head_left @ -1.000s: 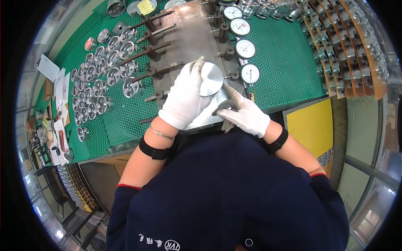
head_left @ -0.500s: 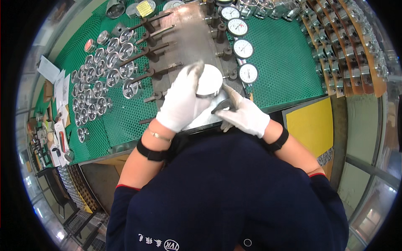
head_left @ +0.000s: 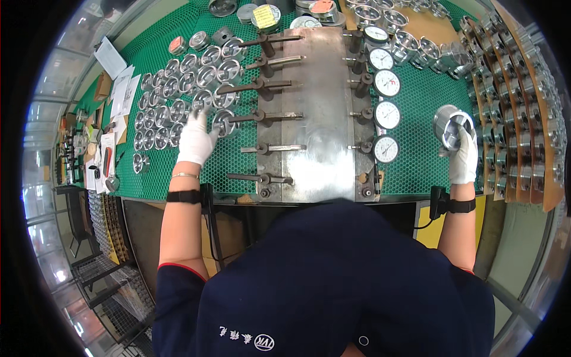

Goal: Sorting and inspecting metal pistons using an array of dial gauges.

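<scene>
My right hand (head_left: pixel 463 157), in a white glove, grips a shiny round metal cup-shaped part (head_left: pixel 452 125) at the right side of the green mat, beside the wooden racks. My left hand (head_left: pixel 196 140), also gloved, reaches out to the left and rests its fingers on one of several similar metal parts (head_left: pixel 178 89) laid in rows on the mat; whether it grips one I cannot tell. Between my hands lies a steel gauge plate (head_left: pixel 318 113) with levers on its left and round dial gauges (head_left: pixel 388 113) along its right.
Wooden racks (head_left: pixel 517 119) filled with metal parts run along the right edge. More parts and round tins sit at the back of the green mat (head_left: pixel 422 95). Papers (head_left: pixel 119 89) and small tools lie at the far left. A yellow surface (head_left: pixel 425 229) shows under the bench's right.
Both hands were together at the plate's near edge around a metal part. Now they have spread apart: the right carried the part to the right, the left went to the rows of parts.
</scene>
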{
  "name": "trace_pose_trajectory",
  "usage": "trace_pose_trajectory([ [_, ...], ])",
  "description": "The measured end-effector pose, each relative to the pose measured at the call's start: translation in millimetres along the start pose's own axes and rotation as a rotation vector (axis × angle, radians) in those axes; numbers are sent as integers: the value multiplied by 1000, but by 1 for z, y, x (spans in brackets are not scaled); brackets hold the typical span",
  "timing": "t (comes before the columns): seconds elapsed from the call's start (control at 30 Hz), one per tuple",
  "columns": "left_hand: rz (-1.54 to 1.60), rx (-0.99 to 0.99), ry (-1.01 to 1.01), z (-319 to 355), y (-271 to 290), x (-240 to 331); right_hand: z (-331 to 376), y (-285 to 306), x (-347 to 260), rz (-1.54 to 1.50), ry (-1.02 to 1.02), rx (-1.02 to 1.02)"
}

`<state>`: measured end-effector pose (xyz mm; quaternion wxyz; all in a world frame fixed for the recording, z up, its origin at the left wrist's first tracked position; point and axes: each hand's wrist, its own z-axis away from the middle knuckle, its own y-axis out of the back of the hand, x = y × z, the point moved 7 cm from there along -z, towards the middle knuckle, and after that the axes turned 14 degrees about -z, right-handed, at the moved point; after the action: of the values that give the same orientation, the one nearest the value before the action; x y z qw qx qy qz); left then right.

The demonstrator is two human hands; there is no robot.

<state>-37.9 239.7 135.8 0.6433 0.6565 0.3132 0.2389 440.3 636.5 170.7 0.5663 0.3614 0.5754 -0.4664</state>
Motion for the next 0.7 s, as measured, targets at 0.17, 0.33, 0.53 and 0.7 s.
trace_pose_trajectory([
  [0.17, -297, -316, -37, -42, -30, 22, -13, -8, 22, 60, -142, -20],
  [0.33, -462, -561, -94, -65, -47, 19, -42, -12, 78, 25, -370, 27],
  [0.53, -416, -367, -25, -50, -46, 23, -91, -37, 119, 59, -487, 11],
  [0.7, -339, -268, -12, 12, -49, 14, -127, -71, 146, 89, -518, -62],
])
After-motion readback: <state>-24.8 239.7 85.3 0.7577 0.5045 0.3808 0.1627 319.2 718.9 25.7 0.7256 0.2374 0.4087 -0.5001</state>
